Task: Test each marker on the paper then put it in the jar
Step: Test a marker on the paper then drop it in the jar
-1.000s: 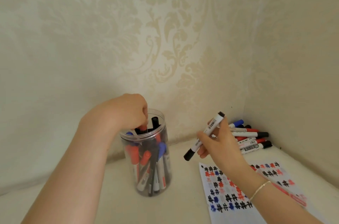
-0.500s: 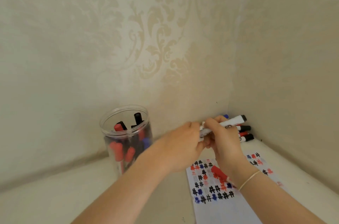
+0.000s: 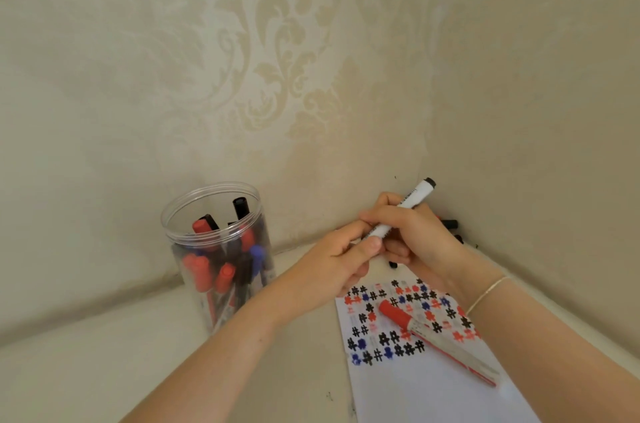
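My right hand (image 3: 420,235) grips a white-barrelled black marker (image 3: 408,204), which slants up to the right above the paper's far edge. My left hand (image 3: 341,259) curls round the marker's lower end, thumb against the barrel, and hides that end. The white paper (image 3: 433,391) lies at the lower right, its far part covered in rows of black, red and blue test marks. A red-capped marker (image 3: 436,339) lies diagonally on the paper. The clear plastic jar (image 3: 194,200) stands open at the left and holds several red, black and blue markers.
More markers (image 3: 450,224) lie in the corner behind my right hand, mostly hidden. Patterned walls meet in that corner just behind the hands. The cream surface (image 3: 86,370) spreads in front of the jar.
My left hand left the jar and joined my right hand at the marker. The marker swung from level to slanting up to the right. The view turned right and down.
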Demonstrator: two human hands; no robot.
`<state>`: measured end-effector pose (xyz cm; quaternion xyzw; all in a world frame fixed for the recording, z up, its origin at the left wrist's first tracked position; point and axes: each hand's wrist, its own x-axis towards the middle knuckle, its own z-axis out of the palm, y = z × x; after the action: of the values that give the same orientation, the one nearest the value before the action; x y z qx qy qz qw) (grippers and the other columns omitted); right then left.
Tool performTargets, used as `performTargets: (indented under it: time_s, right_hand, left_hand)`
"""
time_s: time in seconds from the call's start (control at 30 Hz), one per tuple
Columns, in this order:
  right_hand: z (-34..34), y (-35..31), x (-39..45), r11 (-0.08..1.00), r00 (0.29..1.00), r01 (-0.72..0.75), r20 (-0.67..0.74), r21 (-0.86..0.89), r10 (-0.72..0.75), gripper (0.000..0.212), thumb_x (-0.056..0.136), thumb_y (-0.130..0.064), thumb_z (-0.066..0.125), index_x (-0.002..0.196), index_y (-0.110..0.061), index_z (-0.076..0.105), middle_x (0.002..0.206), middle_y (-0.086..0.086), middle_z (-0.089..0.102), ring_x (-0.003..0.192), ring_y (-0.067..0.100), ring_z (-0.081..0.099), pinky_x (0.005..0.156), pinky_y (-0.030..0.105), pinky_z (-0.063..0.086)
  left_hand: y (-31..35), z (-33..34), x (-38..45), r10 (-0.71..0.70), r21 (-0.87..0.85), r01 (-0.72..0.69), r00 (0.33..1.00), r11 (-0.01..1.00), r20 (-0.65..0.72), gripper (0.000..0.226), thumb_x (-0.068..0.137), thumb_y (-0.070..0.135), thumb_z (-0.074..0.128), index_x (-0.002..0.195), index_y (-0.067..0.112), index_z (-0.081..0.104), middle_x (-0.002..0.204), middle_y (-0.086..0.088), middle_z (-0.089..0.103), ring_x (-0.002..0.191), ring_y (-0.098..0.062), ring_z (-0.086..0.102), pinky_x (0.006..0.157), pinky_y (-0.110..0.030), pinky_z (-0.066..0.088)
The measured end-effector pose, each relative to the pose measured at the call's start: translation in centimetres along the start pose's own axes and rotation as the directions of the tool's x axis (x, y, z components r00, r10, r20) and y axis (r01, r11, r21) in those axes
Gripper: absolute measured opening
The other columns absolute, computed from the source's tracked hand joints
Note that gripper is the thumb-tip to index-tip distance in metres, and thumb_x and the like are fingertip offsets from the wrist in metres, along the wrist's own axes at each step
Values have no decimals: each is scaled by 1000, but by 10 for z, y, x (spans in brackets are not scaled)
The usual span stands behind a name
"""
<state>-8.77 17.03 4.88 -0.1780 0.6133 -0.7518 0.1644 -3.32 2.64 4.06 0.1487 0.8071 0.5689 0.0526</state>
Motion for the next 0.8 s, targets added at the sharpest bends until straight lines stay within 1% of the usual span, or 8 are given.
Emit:
performTargets:
  time_s: [0.13,0.37,0.47,0.53,0.57,0.63,0.67,0.8]
  right_hand:
    - [0,8,-2,999,999,17,-41,33,-16,34,85,-3,58,58,-11,40,46,4,40,33,11,26,41,27,11]
    - [-5,12,-10,1000,999,-6,-35,-29,5,31,85,-4,59,57,-9,45,46,6,37,32,13,26,38,23,13]
    - [-10,8,-10,994,999,27,-24,-110,-30,31,85,-10,62,58,-9,48,48,11,45,36,20,34,36,23,20]
    - [-14,9,-9,985,997,39,-55,-168,-48,32,84,-21,67,60,-9,51,54,18,53,41,24,38,37,25,26]
    - [-15,11,-9,978,997,24,-67,-206,-39,34,82,-29,71,63,-7,54,59,21,55,42,25,38,37,25,28]
    - [-12,14,-11,960,999,-21,-42,-280,10,45,76,-42,74,74,1,62,65,22,56,41,24,39,38,24,31]
    - [-10,16,-11,952,999,-43,-29,-302,36,50,74,-46,74,80,3,64,64,20,56,42,21,39,38,24,31]
    - [-8,17,-12,949,997,-73,-45,-307,62,38,83,-39,69,77,-3,65,49,7,48,41,17,35,38,24,27]
  left_hand:
    - [1,2,1,-84,-92,88,996,992,41,19,100,31,43,102,16,55,54,6,26,42,-5,19,38,-17,18]
    - [-5,8,-2,-189,-362,255,960,897,207,22,92,42,49,98,22,57,52,7,19,41,-6,13,35,-16,14]
    - [-6,10,-4,-189,-400,285,946,871,263,24,97,37,46,98,16,57,56,4,28,46,-9,25,42,-19,35]
    - [-6,6,-2,-172,-213,218,962,952,214,18,99,26,46,99,12,57,66,2,49,55,-10,47,57,-24,49]
    - [-6,3,1,-139,-12,143,978,990,154,13,99,22,47,100,13,57,75,3,57,62,-9,55,61,-24,52]
    - [-7,0,5,-12,408,-13,998,913,59,7,98,21,49,100,23,55,84,11,60,67,-1,58,64,-19,51]
    - [-7,1,6,33,515,-53,998,855,47,8,98,22,49,99,29,53,83,15,59,66,1,58,64,-16,49]
    - [-8,7,5,57,485,-60,998,872,22,18,100,25,43,87,37,47,72,14,52,61,1,49,58,-16,41]
